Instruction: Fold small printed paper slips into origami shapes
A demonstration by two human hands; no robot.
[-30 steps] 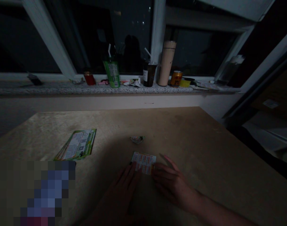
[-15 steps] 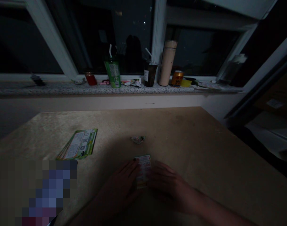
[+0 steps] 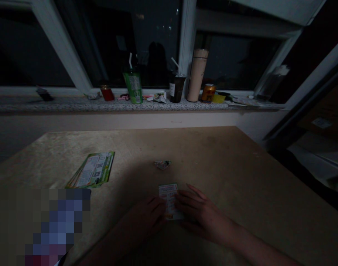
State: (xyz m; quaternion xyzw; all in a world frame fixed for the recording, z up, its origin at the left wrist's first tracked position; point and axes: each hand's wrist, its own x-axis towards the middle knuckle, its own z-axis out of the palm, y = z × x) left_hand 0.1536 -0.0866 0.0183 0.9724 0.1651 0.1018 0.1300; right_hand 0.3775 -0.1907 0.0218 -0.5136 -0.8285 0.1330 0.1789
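While the left hand (image 3: 146,218) and right hand (image 3: 198,214) lie flat and unclenched, their fingertips press either side of a small printed paper (image 3: 170,197) on the tabletop (image 3: 226,166). Prob. mid-fold, tho the crease is too dim to see. Next fold needs edges aligned & pressed firmly.

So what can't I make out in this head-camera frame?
Head view, all dim:
- Print on the small paper between left hand and right hand: too small; hands cover its lower edge.
- Whether the left hand pinches it: too dark.
- Bottom-left corner: pixelated block hides it.
- What the crumpled scrap on the table is: too small.
- Label on the green cup on the sill: unreadable.
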